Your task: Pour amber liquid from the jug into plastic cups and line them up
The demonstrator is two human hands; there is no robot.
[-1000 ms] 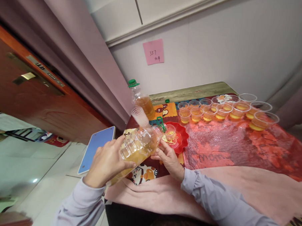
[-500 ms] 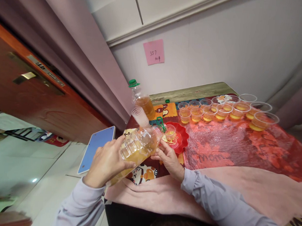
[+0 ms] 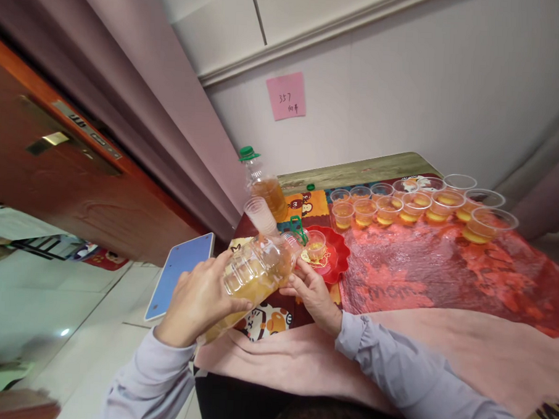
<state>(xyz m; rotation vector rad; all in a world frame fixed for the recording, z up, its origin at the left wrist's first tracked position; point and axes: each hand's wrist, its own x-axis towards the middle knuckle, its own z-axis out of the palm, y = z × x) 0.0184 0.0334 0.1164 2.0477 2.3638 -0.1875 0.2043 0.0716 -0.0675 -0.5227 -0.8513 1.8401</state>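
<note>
My left hand (image 3: 204, 302) is wrapped round a large clear plastic bottle (image 3: 253, 276) of yellow liquid, tilted with its neck toward the red scalloped plate (image 3: 338, 264). The fingers of my right hand (image 3: 313, 292) grip the bottle near its shoulder and neck. On the plate stands a clear plastic cup (image 3: 315, 243) with some yellow liquid in it, close to the bottle's mouth. The mouth itself is partly hidden. Behind the neck lies a green plastic handle (image 3: 297, 227). A stack of clear cups (image 3: 261, 215) rises just beyond the bottle.
A second bottle (image 3: 268, 193) with a green cap stands at the table's back left corner. Several cups of yellow liquid (image 3: 389, 211) line the back right. A loose green cap (image 3: 311, 187) lies near the wall. Pink cloth (image 3: 394, 350) covers the front edge; a blue board (image 3: 179, 276) is at left.
The bottle, cup and both hands hold nearly the same positions. Only a very slight shift of the whole view shows.
</note>
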